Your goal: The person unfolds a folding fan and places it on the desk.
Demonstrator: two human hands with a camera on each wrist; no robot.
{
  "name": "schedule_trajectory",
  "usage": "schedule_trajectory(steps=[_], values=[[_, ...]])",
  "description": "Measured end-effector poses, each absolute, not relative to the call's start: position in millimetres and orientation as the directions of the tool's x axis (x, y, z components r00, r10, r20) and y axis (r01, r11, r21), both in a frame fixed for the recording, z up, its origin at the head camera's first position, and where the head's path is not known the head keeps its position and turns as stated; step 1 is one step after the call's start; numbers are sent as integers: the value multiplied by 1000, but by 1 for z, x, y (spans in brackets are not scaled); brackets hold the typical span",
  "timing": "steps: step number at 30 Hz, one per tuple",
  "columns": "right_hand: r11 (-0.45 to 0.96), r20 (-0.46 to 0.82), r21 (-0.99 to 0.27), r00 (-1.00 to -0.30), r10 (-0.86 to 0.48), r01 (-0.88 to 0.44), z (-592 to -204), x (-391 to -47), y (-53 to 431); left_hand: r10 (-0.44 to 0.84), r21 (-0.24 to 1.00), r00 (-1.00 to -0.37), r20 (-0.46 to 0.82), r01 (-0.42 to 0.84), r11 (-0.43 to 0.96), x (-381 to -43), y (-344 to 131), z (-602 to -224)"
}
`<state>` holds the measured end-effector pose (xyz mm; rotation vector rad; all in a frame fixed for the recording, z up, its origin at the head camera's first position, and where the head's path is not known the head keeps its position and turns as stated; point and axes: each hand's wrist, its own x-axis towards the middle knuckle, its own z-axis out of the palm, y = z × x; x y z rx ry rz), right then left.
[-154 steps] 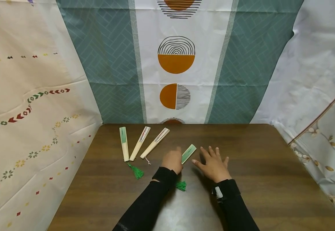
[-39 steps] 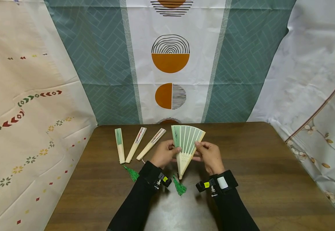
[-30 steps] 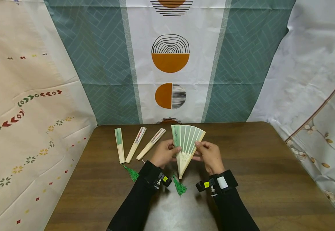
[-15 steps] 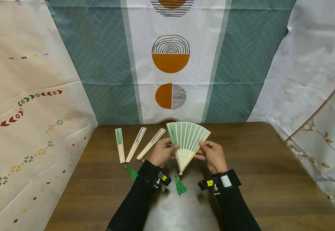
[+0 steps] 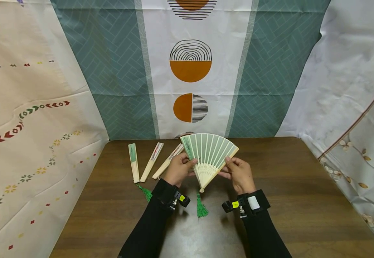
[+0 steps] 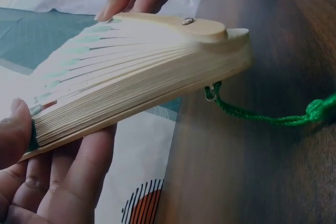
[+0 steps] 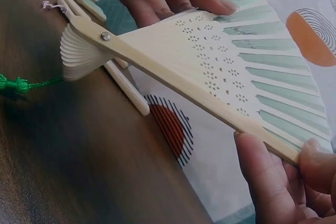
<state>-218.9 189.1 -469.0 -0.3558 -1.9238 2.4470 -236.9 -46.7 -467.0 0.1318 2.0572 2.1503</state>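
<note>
Both hands hold a partly spread folding fan (image 5: 208, 154) above the table, with pale green leaf and cream pierced ribs. My left hand (image 5: 178, 169) pinches its left edge, thumb on top and fingers beneath. On the opposite side my right hand (image 5: 240, 175) pinches the outer guard stick between thumb and fingers. From the pivot end hangs a green tassel (image 5: 201, 207). The right wrist view shows the flower-shaped holes in the ribs (image 7: 215, 64) and the metal rivet (image 7: 105, 36). In the left wrist view several ribs remain stacked near the left thumb (image 6: 16, 129).
Three folded fans lie at the table's left: one green-topped fan (image 5: 134, 163) with a green tassel, a middle fan (image 5: 151, 162), and a fan (image 5: 169, 161) partly behind my left hand. A brown wooden table (image 5: 290, 200) stands against hanging printed cloths (image 5: 190, 71).
Five seconds ago the fan lay folded on the table under my left hand. Since then it has been lifted, and over the last second my hands have drawn apart and spread it wider.
</note>
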Motion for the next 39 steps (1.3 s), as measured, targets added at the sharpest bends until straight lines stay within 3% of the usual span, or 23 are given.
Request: schedule_trajectory(steps=[39], values=[[-315,-199,-942,-948,248,115,-471,-220,198,99,979,-994,-45,-63,-192,-241,-52,-464]])
